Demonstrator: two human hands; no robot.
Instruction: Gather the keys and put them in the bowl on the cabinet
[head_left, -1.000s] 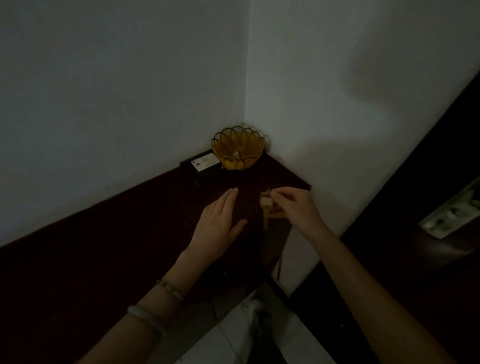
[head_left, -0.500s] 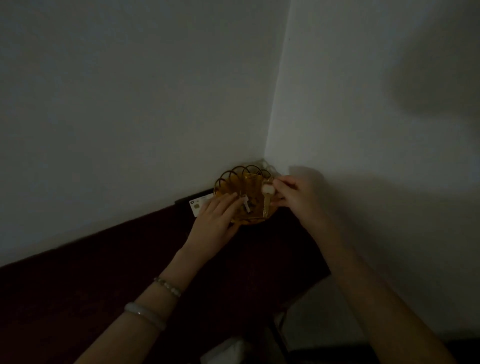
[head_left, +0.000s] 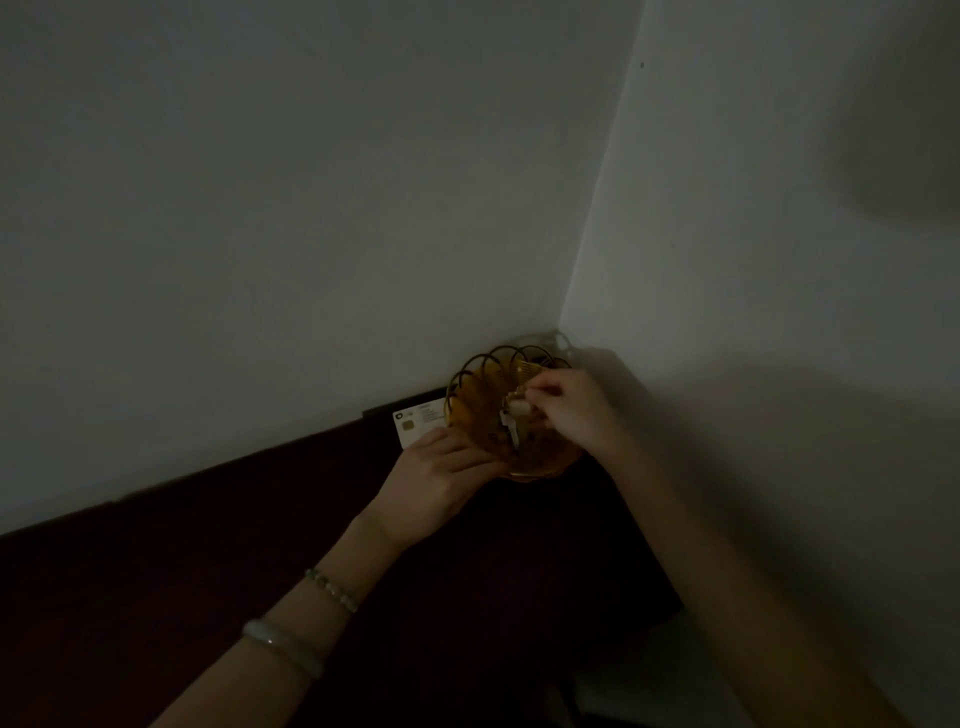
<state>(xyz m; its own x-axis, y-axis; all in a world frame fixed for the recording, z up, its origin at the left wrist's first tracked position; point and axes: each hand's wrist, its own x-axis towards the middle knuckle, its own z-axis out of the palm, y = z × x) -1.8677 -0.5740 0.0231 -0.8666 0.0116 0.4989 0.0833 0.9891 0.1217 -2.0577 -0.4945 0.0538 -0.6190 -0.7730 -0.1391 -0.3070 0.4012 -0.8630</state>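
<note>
- The step in hand looks like the release: the right hand (head_left: 574, 415) pinches the keys (head_left: 511, 423) by their top end between thumb and fingertips, directly over the amber bowl (head_left: 480, 384).
- The bowl sits in the far right corner of the dark worktop (head_left: 208, 597), close to both walls.
- The keys hang with their long axis close to vertical, the pale head at the grip and the blade pointing down into the bowl; the tip appears just above or near the bowl's floor, though the dim light leaves contact unclear.
- The left hand (head_left: 439, 480) rests at the bowl's near-left rim, fingers curled against it; whether it clasps the rim or only touches it cannot be told.
- To do this well, the person should lower the keys until the tip meets the floor, then let the head tip over inside the wall before opening the pinch, so nothing bounces out over the scalloped edge.
- Steadying the bowl with the left hand should stop it sliding toward the wall.
- A white card (head_left: 415, 423) lies just left of the bowl and needs no handling.
</note>
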